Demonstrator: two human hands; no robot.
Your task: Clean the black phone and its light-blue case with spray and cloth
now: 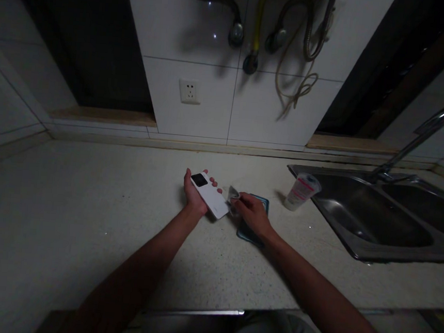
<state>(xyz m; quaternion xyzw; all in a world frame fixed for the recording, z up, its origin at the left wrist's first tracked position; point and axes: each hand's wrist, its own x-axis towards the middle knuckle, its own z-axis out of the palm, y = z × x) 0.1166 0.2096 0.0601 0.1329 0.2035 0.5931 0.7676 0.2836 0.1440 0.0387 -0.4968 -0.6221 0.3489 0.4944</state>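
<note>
My left hand (196, 198) is closed round a white smartphone (213, 198), back side up, with its black camera block at the upper left end. In my right hand (252, 213), the fingers pinch a small crumpled greyish cloth (234, 194) close to the phone's lower right end. Whether the cloth touches the phone I cannot tell. Under my right hand lies a flat dark thing with a teal rim (246, 236), like a phone or a phone case, partly hidden by the hand and wrist.
A clear plastic cup (300, 192) with pink print stands right of my hands, beside the steel double sink (354, 250) and its tap (419, 134). The pale countertop (86, 211) meets a tiled wall with a socket (189, 91), hoses and a looped cord (301, 88).
</note>
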